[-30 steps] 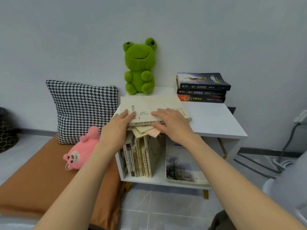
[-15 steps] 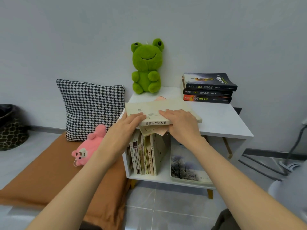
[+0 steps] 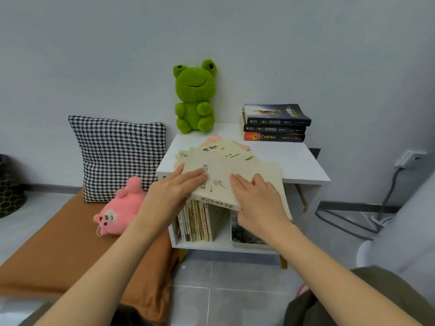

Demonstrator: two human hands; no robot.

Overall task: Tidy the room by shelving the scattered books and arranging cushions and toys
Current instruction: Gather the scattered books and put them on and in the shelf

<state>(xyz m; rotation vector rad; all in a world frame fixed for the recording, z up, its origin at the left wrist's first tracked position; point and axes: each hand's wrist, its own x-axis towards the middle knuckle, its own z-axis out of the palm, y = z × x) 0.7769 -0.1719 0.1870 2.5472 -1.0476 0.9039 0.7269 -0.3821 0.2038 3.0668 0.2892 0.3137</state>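
Note:
I hold a cream book (image 3: 244, 175) tilted over the front edge of the white side table (image 3: 303, 165). My left hand (image 3: 174, 191) grips its left side and my right hand (image 3: 259, 201) its near edge, fingers flat on the cover, thumbs hidden beneath. Behind it, thin cream and pink booklets (image 3: 223, 147) lie fanned on the tabletop. A green frog plush (image 3: 195, 97) sits at the back by the wall, and three dark books (image 3: 275, 123) are stacked at the back right. Upright books (image 3: 195, 222) fill the lower left compartment.
A houndstooth cushion (image 3: 117, 156) leans on the wall, above a pink plush (image 3: 120, 212) on the brown mat (image 3: 58, 250). A large book (image 3: 247, 234) lies in the right compartment. A black basket (image 3: 9, 184) is far left; cables (image 3: 386, 203) run right.
The cream book has come toward me and tipped up off the pile. The booklets under it now show, spread further back on the tabletop.

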